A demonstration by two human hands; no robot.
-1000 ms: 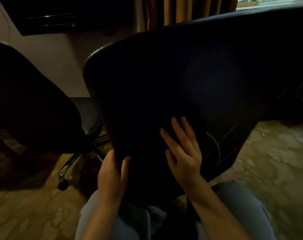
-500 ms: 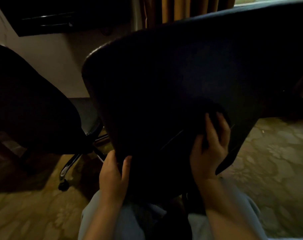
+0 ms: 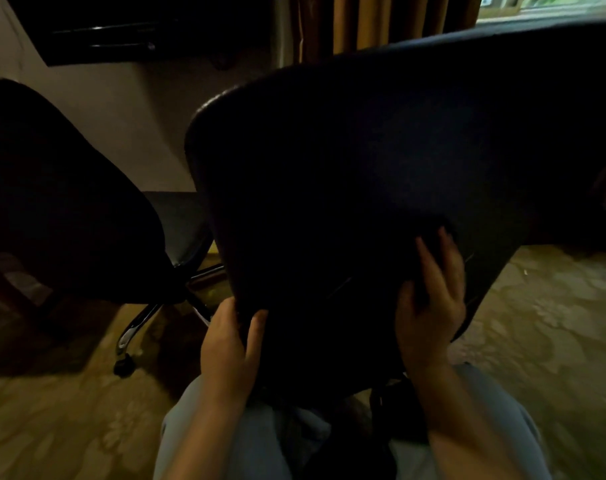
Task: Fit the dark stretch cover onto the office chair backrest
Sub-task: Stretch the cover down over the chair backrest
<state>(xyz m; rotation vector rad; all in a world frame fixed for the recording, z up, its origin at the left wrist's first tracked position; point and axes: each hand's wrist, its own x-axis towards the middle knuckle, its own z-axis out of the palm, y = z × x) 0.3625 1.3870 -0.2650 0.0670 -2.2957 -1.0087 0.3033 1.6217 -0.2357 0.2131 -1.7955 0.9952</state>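
Between the hands: backrest point(image 3: 363, 174), a broad dark panel held up over the lap.
Pointing: narrow lower end toward the wrists, wide top edge away from them.
Long axis: runs from the wrists up and away, the top edge rising toward the right.
Dark stretch cover point(image 3: 433, 232): bunched just above the right fingertips; too dark to tell where cloth ends and shell begins.
Left hand point(image 3: 230, 341): clamped on the backrest's lower left edge, thumb on the near face, fingers hidden behind.
Right hand point(image 3: 429, 306): well apart from the left, fingers and thumb curled into a fold of the cover.
Cut off: backrest's right side, by the frame.
Beyond left hand: second chair point(image 3: 52, 202), mostly shadow.
Under wrists: light trousers point(image 3: 246, 445).
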